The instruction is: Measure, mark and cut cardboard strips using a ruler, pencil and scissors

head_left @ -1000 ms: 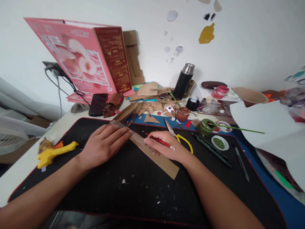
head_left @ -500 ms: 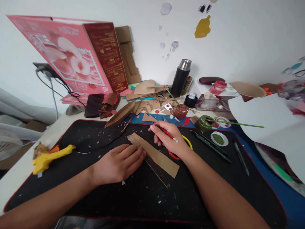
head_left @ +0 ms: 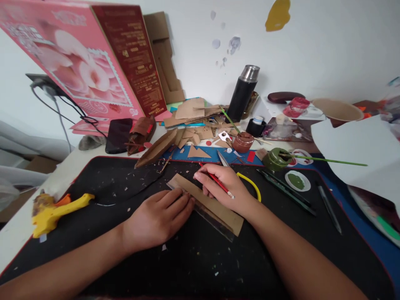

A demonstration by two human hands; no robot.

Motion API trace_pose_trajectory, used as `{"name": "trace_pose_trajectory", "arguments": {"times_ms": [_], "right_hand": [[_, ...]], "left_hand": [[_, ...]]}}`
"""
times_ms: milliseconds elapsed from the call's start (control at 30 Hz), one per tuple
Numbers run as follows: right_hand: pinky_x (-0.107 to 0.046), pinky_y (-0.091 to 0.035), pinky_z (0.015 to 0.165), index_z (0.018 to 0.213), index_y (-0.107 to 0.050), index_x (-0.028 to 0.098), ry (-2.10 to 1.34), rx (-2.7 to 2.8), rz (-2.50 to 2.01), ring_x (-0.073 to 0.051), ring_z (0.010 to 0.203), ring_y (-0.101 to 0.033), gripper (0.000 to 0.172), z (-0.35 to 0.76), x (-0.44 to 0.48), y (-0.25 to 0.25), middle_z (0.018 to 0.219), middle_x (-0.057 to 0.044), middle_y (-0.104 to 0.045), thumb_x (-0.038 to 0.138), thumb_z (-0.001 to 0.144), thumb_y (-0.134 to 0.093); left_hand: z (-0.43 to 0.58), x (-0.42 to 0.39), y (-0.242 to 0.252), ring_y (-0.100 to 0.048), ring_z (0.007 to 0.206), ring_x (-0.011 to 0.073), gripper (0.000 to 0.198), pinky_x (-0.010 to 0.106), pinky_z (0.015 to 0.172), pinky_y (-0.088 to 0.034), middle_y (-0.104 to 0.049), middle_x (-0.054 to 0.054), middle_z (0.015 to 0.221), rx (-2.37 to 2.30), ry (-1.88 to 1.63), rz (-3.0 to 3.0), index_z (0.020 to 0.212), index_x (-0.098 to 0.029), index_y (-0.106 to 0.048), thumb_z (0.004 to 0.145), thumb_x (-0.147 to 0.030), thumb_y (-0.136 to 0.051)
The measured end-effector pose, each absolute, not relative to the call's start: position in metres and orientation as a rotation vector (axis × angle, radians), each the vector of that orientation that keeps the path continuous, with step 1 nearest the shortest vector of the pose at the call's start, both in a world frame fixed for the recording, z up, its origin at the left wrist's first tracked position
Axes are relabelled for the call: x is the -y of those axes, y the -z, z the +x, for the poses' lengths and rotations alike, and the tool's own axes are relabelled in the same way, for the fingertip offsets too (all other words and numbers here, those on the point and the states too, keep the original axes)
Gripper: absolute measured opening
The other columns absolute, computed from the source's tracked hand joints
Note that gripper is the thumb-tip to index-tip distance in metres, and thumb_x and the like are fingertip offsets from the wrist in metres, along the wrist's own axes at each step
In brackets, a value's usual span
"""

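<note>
My left hand (head_left: 162,214) has its fingers bent close together, holding a clear ruler (head_left: 223,230) down on the black mat. A strip of brown cardboard (head_left: 215,200) lies along and partly beneath the ruler, slanting down to the right. The left fingers cover the ruler's middle; the thumb is hidden. My right hand (head_left: 223,181) grips a red pencil (head_left: 215,179) just above the cardboard, its eraser end toward the wrist. Partly under the right hand lie scissors with a yellow handle (head_left: 251,185), blades pointing away from me.
A yellow glue gun (head_left: 58,212) lies at the left. Cardboard scraps (head_left: 200,133), a brown paint jar (head_left: 243,142) and a black flask (head_left: 242,96) stand behind. At the right are a green paint jar (head_left: 276,159), dark pens (head_left: 287,191) and a lid of green paint (head_left: 296,181).
The camera view has shifted, moving the scene outward. The ruler and cardboard now lie closer together, with the ruler overlapping the strip more. Both hands keep their holds.
</note>
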State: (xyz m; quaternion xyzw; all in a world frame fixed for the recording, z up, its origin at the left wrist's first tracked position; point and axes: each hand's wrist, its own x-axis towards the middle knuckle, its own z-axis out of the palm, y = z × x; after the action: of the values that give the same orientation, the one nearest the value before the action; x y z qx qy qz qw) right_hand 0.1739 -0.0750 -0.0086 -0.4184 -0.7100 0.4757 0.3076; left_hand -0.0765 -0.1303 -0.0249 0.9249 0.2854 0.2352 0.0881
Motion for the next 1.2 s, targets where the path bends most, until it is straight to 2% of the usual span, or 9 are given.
{"name": "trace_pose_trajectory", "arguments": {"times_ms": [100,300,433,600,833,1200], "right_hand": [[-0.028,-0.049,0.064,0.091,-0.069,0.023,-1.229,1.916,-1.121,-0.016,0.062,-0.067,0.034,0.172,0.077,0.007,0.069,0.002,-0.071,0.049,0.110,-0.059],[-0.029,-0.047,0.065,0.092,-0.074,0.024,-1.174,1.964,-1.169,-0.017,0.066,-0.068,0.032,0.170,0.077,0.008,0.072,0.001,-0.073,0.046,0.110,-0.060],[-0.028,-0.048,0.066,0.092,-0.075,0.023,-1.151,1.971,-1.173,-0.017,0.068,-0.069,0.031,0.169,0.077,0.010,0.072,0.001,-0.073,0.043,0.110,-0.059],[-0.025,-0.048,0.064,0.097,-0.074,0.023,-1.231,1.951,-1.180,-0.014,0.063,-0.068,0.030,0.169,0.077,0.011,0.072,0.003,-0.072,0.044,0.112,-0.058],[-0.027,-0.050,0.072,0.102,-0.076,0.023,-1.209,2.009,-1.197,-0.015,0.069,-0.071,0.028,0.169,0.076,0.010,0.077,0.002,-0.076,0.043,0.112,-0.058],[-0.027,-0.050,0.073,0.103,-0.077,0.024,-1.199,2.020,-1.248,-0.016,0.070,-0.072,0.024,0.168,0.076,0.008,0.075,0.002,-0.077,0.040,0.110,-0.061]], "left_hand": [[-0.076,0.131,0.025,-0.079,0.114,0.0331,0.042,0.042,0.089,-0.067,-0.083,0.016,0.123,-0.867,-0.666,2.854,0.137,-0.024,-0.076,0.107,-0.013,-0.049],[-0.073,0.130,0.028,-0.079,0.115,0.0338,0.042,0.044,0.090,-0.067,-0.083,0.016,0.119,-0.856,-0.757,2.766,0.139,-0.023,-0.075,0.105,-0.011,-0.052],[-0.068,0.127,0.020,-0.081,0.107,0.0301,0.035,0.042,0.090,-0.068,-0.085,0.013,0.114,-0.844,-0.767,2.960,0.127,-0.018,-0.078,0.107,-0.011,-0.050],[-0.063,0.124,0.012,-0.081,0.101,0.0268,0.036,0.037,0.080,-0.069,-0.085,0.010,0.110,-0.869,-0.772,3.138,0.115,-0.009,-0.078,0.110,-0.010,-0.042],[-0.061,0.124,0.013,-0.079,0.104,0.0261,0.042,0.036,0.081,-0.067,-0.084,0.010,0.108,-0.883,-0.776,3.101,0.113,-0.010,-0.078,0.113,-0.012,-0.036],[-0.060,0.124,0.013,-0.078,0.103,0.0260,0.042,0.037,0.077,-0.067,-0.084,0.008,0.108,-0.965,-0.792,3.043,0.114,-0.012,-0.078,0.113,-0.012,-0.036]]}}
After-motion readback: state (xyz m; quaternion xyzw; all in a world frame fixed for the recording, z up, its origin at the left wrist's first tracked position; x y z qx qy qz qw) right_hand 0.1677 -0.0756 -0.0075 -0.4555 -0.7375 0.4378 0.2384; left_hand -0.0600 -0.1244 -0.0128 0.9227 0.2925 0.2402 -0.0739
